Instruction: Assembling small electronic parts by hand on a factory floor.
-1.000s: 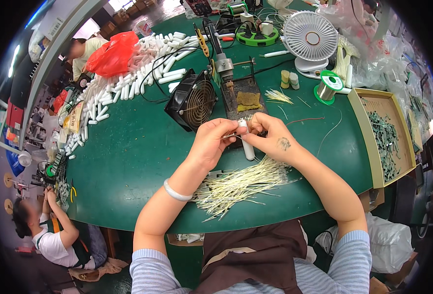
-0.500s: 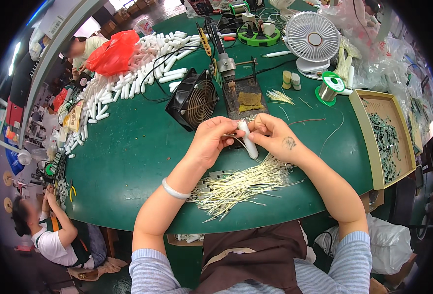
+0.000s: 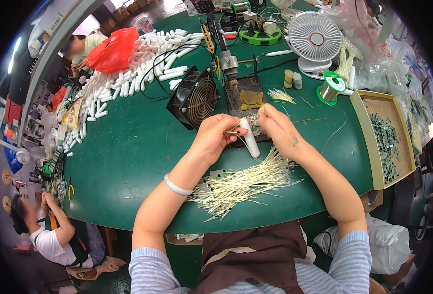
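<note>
My left hand (image 3: 214, 137) grips a small white plastic tube (image 3: 249, 138) with a thin wire hanging from it, held above the green table (image 3: 128, 161). My right hand (image 3: 279, 128) pinches a fine wire end close to the tube's top. Both hands hover just in front of a soldering stand with a yellow sponge (image 3: 249, 98). A loose heap of pale yellow wires (image 3: 241, 183) lies on the table below my wrists.
A black fan (image 3: 197, 100) stands left of the stand. Many white tubes (image 3: 128, 83) and a red bag (image 3: 112, 49) lie at far left. A white desk fan (image 3: 314, 39), solder spool (image 3: 330, 85) and tray of green parts (image 3: 385, 139) sit right. Other people work at left.
The white tube has tilted and shifted slightly right in my left hand. My right hand has lifted toward the tube's upper end.
</note>
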`<move>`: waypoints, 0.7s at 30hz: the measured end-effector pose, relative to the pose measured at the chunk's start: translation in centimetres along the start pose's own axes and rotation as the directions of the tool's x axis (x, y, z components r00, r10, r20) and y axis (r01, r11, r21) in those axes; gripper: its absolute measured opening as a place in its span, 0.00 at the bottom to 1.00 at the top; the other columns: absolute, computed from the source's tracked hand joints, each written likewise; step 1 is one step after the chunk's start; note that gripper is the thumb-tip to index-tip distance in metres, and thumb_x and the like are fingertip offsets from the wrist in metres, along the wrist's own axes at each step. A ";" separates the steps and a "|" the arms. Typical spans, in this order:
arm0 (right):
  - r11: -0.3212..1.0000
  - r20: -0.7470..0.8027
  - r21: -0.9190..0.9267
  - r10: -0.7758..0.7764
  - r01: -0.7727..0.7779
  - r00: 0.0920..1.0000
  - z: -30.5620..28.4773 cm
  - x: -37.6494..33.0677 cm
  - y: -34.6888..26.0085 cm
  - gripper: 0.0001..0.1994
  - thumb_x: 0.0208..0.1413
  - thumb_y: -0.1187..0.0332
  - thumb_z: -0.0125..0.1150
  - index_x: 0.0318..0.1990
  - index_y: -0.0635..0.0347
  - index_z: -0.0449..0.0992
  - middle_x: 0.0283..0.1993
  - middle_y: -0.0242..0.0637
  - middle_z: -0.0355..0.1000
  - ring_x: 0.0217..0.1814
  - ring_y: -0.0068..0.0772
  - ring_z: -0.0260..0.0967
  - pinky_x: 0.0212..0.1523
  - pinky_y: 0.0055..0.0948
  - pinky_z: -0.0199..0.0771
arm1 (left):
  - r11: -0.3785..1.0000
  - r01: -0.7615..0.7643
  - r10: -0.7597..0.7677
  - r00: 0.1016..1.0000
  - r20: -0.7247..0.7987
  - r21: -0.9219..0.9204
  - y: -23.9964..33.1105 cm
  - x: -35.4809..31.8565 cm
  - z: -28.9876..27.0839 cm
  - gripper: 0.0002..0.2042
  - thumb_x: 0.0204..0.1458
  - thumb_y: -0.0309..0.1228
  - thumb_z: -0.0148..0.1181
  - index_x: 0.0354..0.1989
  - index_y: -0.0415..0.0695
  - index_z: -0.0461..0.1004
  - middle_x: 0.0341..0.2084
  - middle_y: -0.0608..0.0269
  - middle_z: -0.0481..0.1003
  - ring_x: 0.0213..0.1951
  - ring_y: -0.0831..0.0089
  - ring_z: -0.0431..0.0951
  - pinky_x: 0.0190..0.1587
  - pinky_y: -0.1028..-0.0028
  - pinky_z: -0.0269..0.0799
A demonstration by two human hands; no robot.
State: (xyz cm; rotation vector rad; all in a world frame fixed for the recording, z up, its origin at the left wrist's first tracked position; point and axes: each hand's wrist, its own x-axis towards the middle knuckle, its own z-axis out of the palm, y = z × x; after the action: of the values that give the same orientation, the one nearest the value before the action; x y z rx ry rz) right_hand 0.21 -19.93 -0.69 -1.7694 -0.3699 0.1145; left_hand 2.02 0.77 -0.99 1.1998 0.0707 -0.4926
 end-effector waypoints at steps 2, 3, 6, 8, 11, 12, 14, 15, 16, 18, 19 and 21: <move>0.976 -0.048 -0.205 -0.079 0.068 0.996 -0.1 0.2 -0.2 0.08 0.62 0.67 0.48 0.34 0.61 0.60 0.29 0.29 0.62 0.31 0.20 0.57 0.35 0.26 0.63 | 1.000 0.002 -0.002 1.000 -0.020 0.002 0.0 0.1 0.0 0.04 0.57 0.26 0.55 0.33 0.39 0.75 0.35 0.57 0.80 0.33 0.76 0.81 0.30 0.80 0.71; 0.971 -0.099 -0.213 -0.132 0.109 0.986 0.1 0.3 0.0 0.08 0.62 0.68 0.50 0.35 0.63 0.61 0.29 0.30 0.62 0.30 0.20 0.56 0.33 0.25 0.62 | 1.000 0.003 -0.003 1.000 -0.018 0.002 0.0 0.2 0.1 0.04 0.57 0.26 0.55 0.33 0.39 0.75 0.35 0.57 0.80 0.33 0.76 0.81 0.30 0.80 0.71; 0.970 -0.155 -0.192 -0.180 0.149 0.971 0.4 0.6 -0.4 0.07 0.60 0.70 0.53 0.35 0.64 0.65 0.29 0.30 0.62 0.27 0.21 0.54 0.30 0.24 0.59 | 1.000 0.008 -0.008 1.000 -0.020 0.002 0.1 0.4 0.2 0.04 0.57 0.26 0.56 0.34 0.39 0.74 0.34 0.58 0.80 0.34 0.75 0.81 0.30 0.79 0.71; 0.976 -0.159 -0.160 -0.175 0.149 0.972 0.6 0.8 -0.6 0.06 0.59 0.72 0.56 0.35 0.65 0.67 0.29 0.30 0.62 0.26 0.21 0.53 0.28 0.23 0.58 | 1.000 0.010 -0.010 1.000 -0.019 -0.019 0.0 0.5 0.2 0.05 0.57 0.27 0.56 0.35 0.38 0.74 0.33 0.59 0.79 0.35 0.75 0.81 0.29 0.80 0.71; 0.939 -0.187 -0.240 -0.294 0.246 0.937 0.9 1.1 -0.5 0.04 0.56 0.74 0.61 0.34 0.66 0.72 0.28 0.30 0.62 0.24 0.19 0.53 0.26 0.21 0.55 | 1.000 0.005 -0.006 0.999 -0.040 -0.024 0.0 0.5 0.2 0.05 0.58 0.27 0.57 0.35 0.38 0.74 0.32 0.59 0.79 0.35 0.74 0.82 0.29 0.80 0.71; 0.924 -0.194 -0.267 -0.330 0.274 0.924 1.0 1.2 -0.5 0.04 0.55 0.75 0.62 0.33 0.65 0.73 0.28 0.30 0.62 0.24 0.19 0.53 0.25 0.22 0.55 | 1.000 0.006 -0.007 0.999 -0.039 -0.025 0.0 0.5 0.2 0.05 0.58 0.27 0.57 0.35 0.38 0.74 0.32 0.59 0.79 0.35 0.74 0.82 0.29 0.80 0.71; 0.908 -0.201 -0.295 -0.365 0.299 0.909 0.9 1.2 -0.5 0.04 0.54 0.75 0.63 0.33 0.65 0.74 0.28 0.30 0.63 0.24 0.18 0.53 0.25 0.22 0.55 | 1.000 0.008 -0.009 0.999 -0.038 -0.019 0.0 0.6 0.4 0.05 0.58 0.27 0.57 0.35 0.38 0.73 0.32 0.59 0.79 0.34 0.74 0.82 0.28 0.80 0.70; 0.899 -0.195 -0.314 -0.376 0.306 0.906 0.9 1.2 -0.5 0.04 0.54 0.75 0.63 0.33 0.65 0.75 0.28 0.30 0.63 0.23 0.19 0.53 0.25 0.22 0.55 | 1.000 0.008 -0.009 0.999 -0.039 -0.019 0.0 0.6 0.4 0.05 0.58 0.27 0.57 0.35 0.38 0.73 0.32 0.59 0.79 0.34 0.74 0.82 0.28 0.80 0.70; 0.890 -0.189 -0.333 -0.387 0.312 0.902 0.9 1.3 -0.5 0.04 0.54 0.75 0.63 0.33 0.65 0.75 0.27 0.30 0.63 0.23 0.19 0.53 0.25 0.22 0.55 | 1.000 0.006 -0.007 0.999 -0.034 -0.019 0.0 0.7 0.4 0.05 0.58 0.28 0.57 0.35 0.38 0.73 0.32 0.60 0.78 0.34 0.74 0.82 0.28 0.80 0.70; 0.883 -0.185 -0.344 -0.397 0.319 0.899 0.9 1.3 -0.5 0.03 0.53 0.75 0.63 0.33 0.65 0.76 0.27 0.30 0.63 0.23 0.20 0.53 0.25 0.22 0.55 | 1.000 0.004 -0.005 1.000 -0.030 -0.019 0.1 0.7 0.4 0.05 0.58 0.28 0.57 0.35 0.38 0.73 0.32 0.60 0.78 0.34 0.74 0.82 0.28 0.81 0.70; 0.876 -0.181 -0.356 -0.407 0.326 0.895 0.9 1.3 -0.5 0.03 0.53 0.75 0.63 0.33 0.65 0.76 0.27 0.30 0.62 0.23 0.20 0.53 0.25 0.23 0.55 | 1.000 0.003 -0.003 1.000 -0.028 -0.021 0.1 0.6 0.4 0.05 0.58 0.28 0.57 0.35 0.38 0.73 0.32 0.60 0.78 0.34 0.74 0.82 0.28 0.81 0.70; 0.883 -0.193 -0.343 -0.399 0.319 0.897 0.8 1.4 -0.7 0.03 0.53 0.75 0.63 0.33 0.65 0.76 0.27 0.30 0.62 0.23 0.20 0.53 0.25 0.23 0.55 | 1.000 0.001 -0.001 1.000 -0.026 -0.024 0.2 0.6 0.4 0.05 0.58 0.28 0.57 0.35 0.38 0.73 0.32 0.60 0.78 0.34 0.74 0.82 0.28 0.81 0.70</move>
State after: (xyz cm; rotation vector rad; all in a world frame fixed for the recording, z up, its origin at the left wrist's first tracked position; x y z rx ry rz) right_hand 1.16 -18.58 -0.02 -1.9544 -0.5441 -0.4628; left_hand 2.57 0.22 -0.86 1.1827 0.0994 -0.4758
